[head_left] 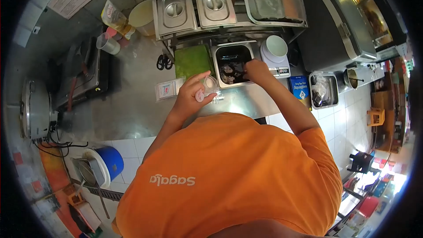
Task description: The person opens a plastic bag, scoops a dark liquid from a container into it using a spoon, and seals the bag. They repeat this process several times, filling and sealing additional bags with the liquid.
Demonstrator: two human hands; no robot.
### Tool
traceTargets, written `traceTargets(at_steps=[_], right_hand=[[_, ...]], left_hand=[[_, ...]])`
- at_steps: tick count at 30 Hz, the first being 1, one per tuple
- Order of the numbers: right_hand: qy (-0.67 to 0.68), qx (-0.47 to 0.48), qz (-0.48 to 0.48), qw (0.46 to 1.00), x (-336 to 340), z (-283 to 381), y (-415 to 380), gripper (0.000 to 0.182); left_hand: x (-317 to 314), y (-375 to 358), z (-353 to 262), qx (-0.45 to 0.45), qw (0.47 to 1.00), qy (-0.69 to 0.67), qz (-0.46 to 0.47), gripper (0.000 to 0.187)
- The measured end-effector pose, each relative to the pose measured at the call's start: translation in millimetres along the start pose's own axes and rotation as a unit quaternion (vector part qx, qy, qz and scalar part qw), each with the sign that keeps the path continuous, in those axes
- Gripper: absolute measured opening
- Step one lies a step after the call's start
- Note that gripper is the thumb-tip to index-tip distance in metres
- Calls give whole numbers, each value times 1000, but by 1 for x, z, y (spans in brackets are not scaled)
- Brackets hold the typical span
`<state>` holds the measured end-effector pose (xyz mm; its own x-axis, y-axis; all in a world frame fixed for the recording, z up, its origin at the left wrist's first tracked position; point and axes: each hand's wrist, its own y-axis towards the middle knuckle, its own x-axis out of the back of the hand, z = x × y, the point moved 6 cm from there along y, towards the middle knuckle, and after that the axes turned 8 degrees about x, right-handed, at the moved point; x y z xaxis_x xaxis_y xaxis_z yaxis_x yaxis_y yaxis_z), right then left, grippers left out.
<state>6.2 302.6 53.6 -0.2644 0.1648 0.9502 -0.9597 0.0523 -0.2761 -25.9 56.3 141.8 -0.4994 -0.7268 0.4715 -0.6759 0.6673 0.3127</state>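
My left hand (192, 93) is curled over the counter's front part, with a pale pinkish roll (199, 95) showing in its fingers. Between its thumb and forefinger is a clear, rounded plastic piece (210, 83). My right hand (257, 71) reaches over the right rim of a steel pan (216, 64), its fingers closed and pointing in; what they hold, if anything, I cannot tell. Dark liquid and pale and dark lumps (230, 73) lie in the pan. Left of my left hand is a white printed packet (169, 90). Behind it lies a green cutting board (192, 60).
A scale (279, 71) with a pale bowl (276, 46) stands right of the pan. Black scissors (164, 61) lie left of the board. Lidded steel pans (176, 12) sit on the shelf above. Further right are a blue box (299, 87) and a tray (337, 94) with plastic bags.
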Motion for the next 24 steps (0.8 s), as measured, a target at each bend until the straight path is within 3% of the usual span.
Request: traceTargets(at_steps=[4,7,10,16,24], right_hand=[[-131,54,12,990,0,3,11,14],[-86,120,-133,980,21,5,19,7],[-71,129,-169,975,18,4,24,9],[-39,205,-22,978,18,20,3,11],[172,180,-53,967,3,-15,-17,22]], left_hand=[[10,-2,1,-3,999,11,-33,38],[13,-5,9,20,1000,5,-24,37],[11,-6,12,24,1000,8,-19,36],[16,-5,13,18,1000,-3,-25,37],[8,0,11,28,999,-29,-4,35]])
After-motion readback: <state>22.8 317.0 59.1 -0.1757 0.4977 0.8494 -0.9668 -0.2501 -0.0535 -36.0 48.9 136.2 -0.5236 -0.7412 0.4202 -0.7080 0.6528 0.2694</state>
